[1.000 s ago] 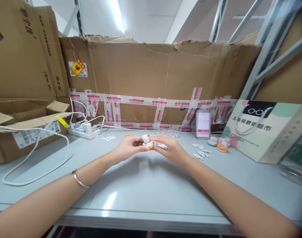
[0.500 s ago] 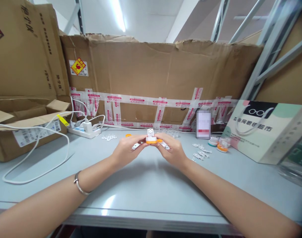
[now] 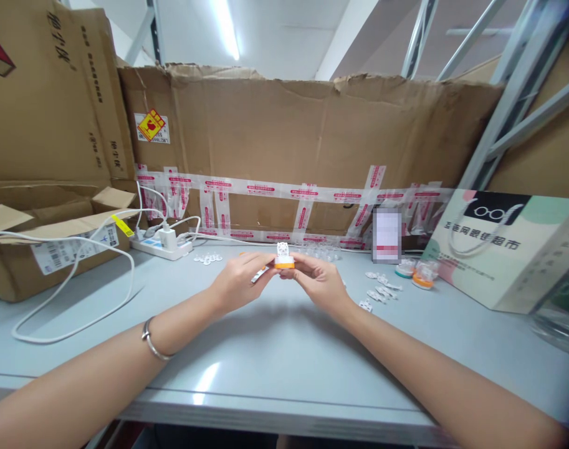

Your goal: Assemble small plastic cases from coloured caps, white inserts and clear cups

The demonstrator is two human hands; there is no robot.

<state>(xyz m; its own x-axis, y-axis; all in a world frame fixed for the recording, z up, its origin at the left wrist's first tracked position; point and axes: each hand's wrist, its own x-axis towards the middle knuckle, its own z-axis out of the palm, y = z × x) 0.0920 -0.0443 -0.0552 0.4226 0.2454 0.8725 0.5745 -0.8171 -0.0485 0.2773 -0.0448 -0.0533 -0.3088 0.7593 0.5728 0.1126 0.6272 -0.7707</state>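
Observation:
Between both hands, above the table's middle, is a small round white and orange plastic piece (image 3: 285, 262) with a white, dark-dotted block standing on top. My left hand (image 3: 240, 277) pinches its left side between thumb and fingers. On the right side, my right hand (image 3: 324, 284) grips it with curled fingers. The fingertips hide part of its rim. Just behind the left fingers, a bit of white and orange shows, too small to make out. Beyond the hands lie clear plastic pieces (image 3: 319, 252) on the table.
Small white parts (image 3: 382, 292) and two round clear-topped pieces (image 3: 423, 274) lie right, near a phone (image 3: 387, 236) and a paper bag (image 3: 494, 262). More white parts (image 3: 208, 258), a power strip (image 3: 165, 248) and an open carton (image 3: 13, 268) are left. Cardboard (image 3: 275, 137) walls the back.
The orange tab that stuck out at the piece's right side no longer shows. My right fingers have shifted around the piece, and the whole view has moved slightly.

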